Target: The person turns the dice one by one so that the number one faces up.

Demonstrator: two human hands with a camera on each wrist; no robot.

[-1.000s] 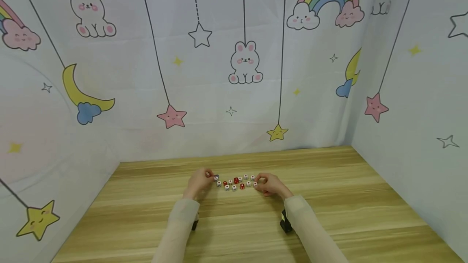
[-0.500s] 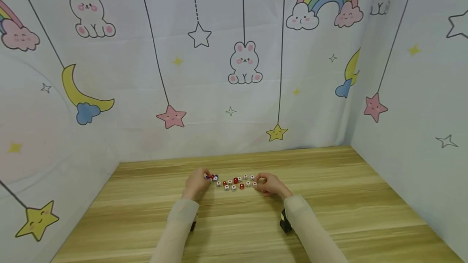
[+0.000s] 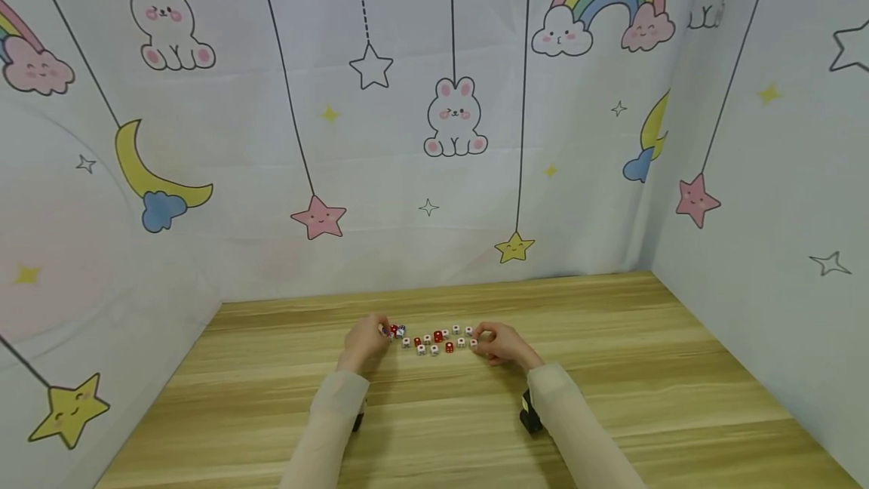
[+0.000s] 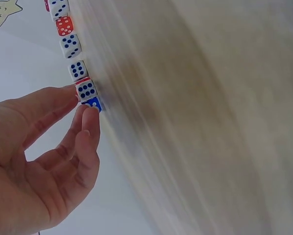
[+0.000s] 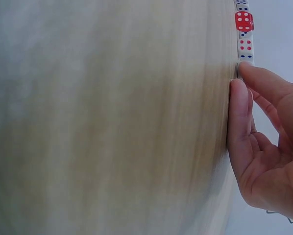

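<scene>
Several small dice lie in loose rows on the wooden table, between the two hands. At the left end, the left hand [image 3: 365, 339] has its thumb and fingertips around a blue die [image 4: 93, 103], beside a white die [image 4: 86, 90] with blue pips. Close by is a red die [image 3: 394, 330]. At the right end, the right hand [image 3: 501, 341] has its thumb and forefinger at a white die [image 3: 474, 343]; in the right wrist view its fingertips mostly hide what is between them. A red die [image 5: 244, 21] appears farther along the row.
The wood-grain table [image 3: 434, 429] extends in front of the dice and to both sides. Behind it hangs a white cloth backdrop [image 3: 380, 157] printed with rabbits, stars and rainbows. Cloth also closes off the left and right sides.
The left hand has drawn slightly left, and a red die and some blue now show beside its fingers. The right hand stays at the right end of the dice.
</scene>
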